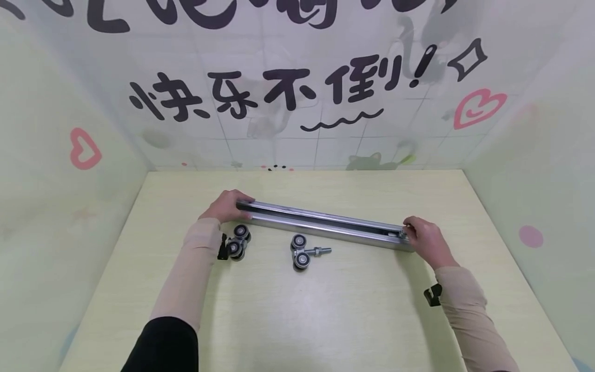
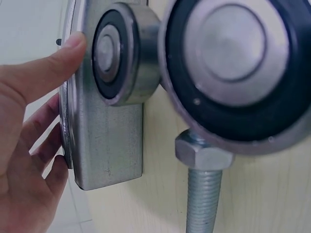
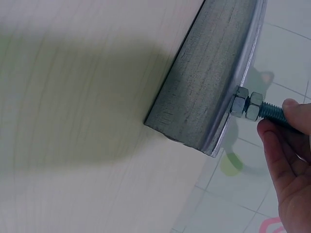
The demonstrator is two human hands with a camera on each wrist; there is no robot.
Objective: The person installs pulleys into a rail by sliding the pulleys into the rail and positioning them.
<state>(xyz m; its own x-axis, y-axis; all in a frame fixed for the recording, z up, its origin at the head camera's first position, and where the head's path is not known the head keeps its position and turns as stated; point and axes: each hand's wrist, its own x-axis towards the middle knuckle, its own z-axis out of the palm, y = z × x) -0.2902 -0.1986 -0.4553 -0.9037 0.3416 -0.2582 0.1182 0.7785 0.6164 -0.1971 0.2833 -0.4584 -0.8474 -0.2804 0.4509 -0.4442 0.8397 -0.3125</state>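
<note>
A long metal channel rail [image 1: 321, 230] lies slantwise across the table, its slot facing up. At its left end my left hand [image 1: 226, 205] holds it, thumb and fingers on opposite edges. My right hand [image 1: 429, 243] is at the other end, where it pinches the threaded bolt [image 3: 273, 112] that sticks up from the slot with two nuts on it. Whatever carries this bolt inside the rail is mostly hidden. Before the rail lie two wheeled rollers: one [image 1: 234, 249] by my left wrist, its bolt visible in the left wrist view, another [image 1: 302, 260] nearer the middle, bolt pointing right.
The pale wooden table [image 1: 325, 320] ends at a printed back wall [image 1: 288, 150], close behind the rail. Side walls stand to the left and right. Black wrist-camera mounts [image 1: 433, 295] show at both sleeves.
</note>
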